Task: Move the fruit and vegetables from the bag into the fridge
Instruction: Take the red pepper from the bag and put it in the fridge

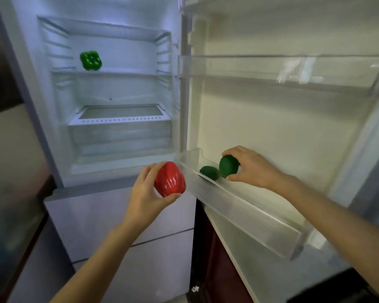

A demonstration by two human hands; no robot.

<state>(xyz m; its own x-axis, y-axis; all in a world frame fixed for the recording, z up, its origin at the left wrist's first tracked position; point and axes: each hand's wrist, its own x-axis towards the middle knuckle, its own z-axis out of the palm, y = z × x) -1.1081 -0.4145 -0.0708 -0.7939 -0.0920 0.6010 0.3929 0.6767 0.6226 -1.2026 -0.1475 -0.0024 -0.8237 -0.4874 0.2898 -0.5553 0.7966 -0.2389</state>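
The fridge (109,88) stands open in front of me. A green bell pepper (90,60) rests on its upper glass shelf. My left hand (148,195) grips a red bell pepper (170,179) just below the fridge opening, beside the door's lower bin (239,206). My right hand (252,168) holds a dark green round fruit (227,166) over that bin. A second dark green fruit (209,172) lies inside the bin, to the left of the held one. The bag is out of view.
A clear crisper drawer (120,132) sits at the bottom of the fridge compartment. The door carries an upper clear bin (282,71). Closed white drawer fronts (118,221) lie under the opening. Dark cabinetry (2,84) stands at left.
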